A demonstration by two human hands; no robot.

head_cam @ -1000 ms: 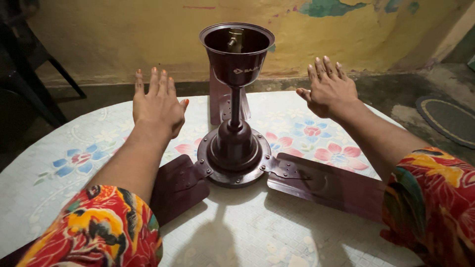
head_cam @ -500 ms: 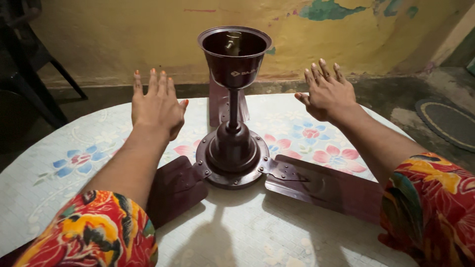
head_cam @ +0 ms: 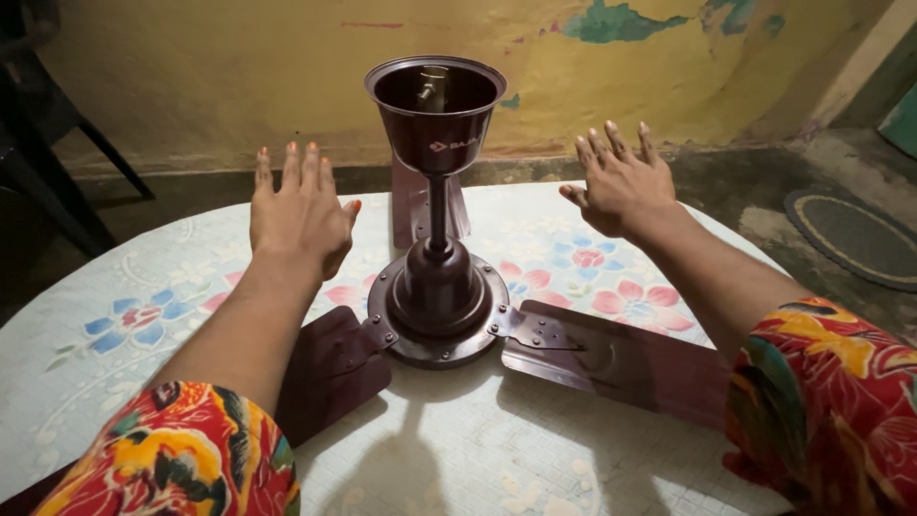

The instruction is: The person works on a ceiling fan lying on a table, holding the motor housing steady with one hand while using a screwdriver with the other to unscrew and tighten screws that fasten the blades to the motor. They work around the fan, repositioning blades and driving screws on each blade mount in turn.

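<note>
Overhead, held flat and spread above the flowered counter (head_cam: 124, 315): left hand (head_cam: 298, 212), grip open on nothing, just left of the maroon ceiling fan (head_cam: 437, 287), which stood upside down at the counter's middle, cup-shaped canopy (head_cam: 436, 110) uppermost. Right hand (head_cam: 621, 183) likewise splayed and empty, right of the rod. Best approached, by the look of it, with both palms closing evenly on the motor housing, clear of the blades (head_cam: 611, 358). Hidden: rear blade behind the rod, blade tips under patterned sleeves (head_cam: 821, 382), canopy's dim interior.
</note>
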